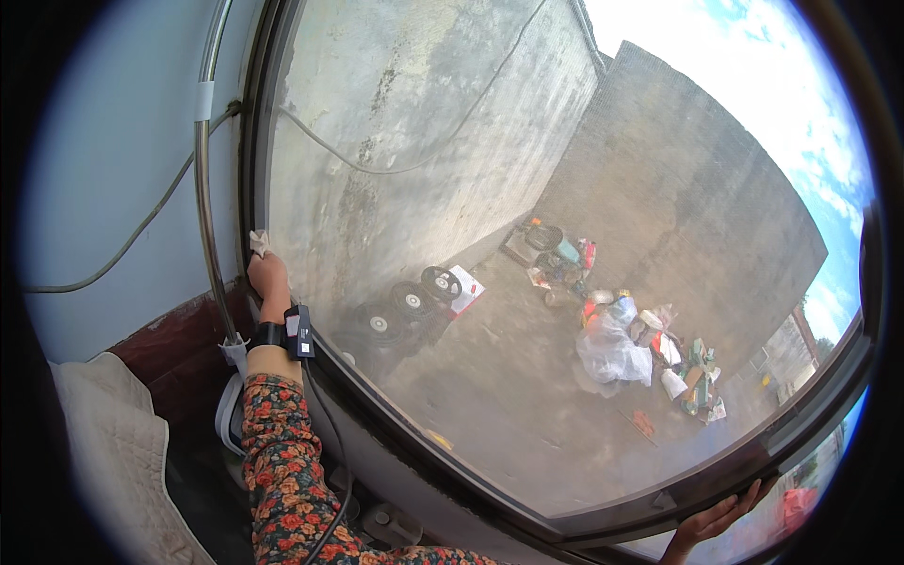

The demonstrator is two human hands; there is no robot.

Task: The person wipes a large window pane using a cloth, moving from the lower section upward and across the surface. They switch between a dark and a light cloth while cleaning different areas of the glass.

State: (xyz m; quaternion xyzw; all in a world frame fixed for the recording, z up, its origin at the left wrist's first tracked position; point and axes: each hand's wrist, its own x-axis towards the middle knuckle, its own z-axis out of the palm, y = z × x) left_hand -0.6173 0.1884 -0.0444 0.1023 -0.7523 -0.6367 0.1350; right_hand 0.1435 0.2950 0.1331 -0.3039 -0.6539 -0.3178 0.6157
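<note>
My left hand [268, 275] is at the left side of a dark window frame [256, 162], pinching a crumpled pale cloth [259, 242] against the frame beside the glass. A black wristband with a small black device [298, 332] is strapped on that wrist, and a cable runs down from it along the floral sleeve [282, 452]. At the lower right, my right hand [713, 522] grips the frame's lower rail [664, 500]; part of its grip is hidden. The large window pane [494, 395] looks hazy and shows a fine mesh pattern.
Left of the frame stand a metal pole [205, 183] and a loose cable [152, 219] against the wall. A quilted cover [120, 438] lies at lower left. Beyond the glass are wheels [413, 300], plastic bags [614, 349] and a concrete wall [692, 162].
</note>
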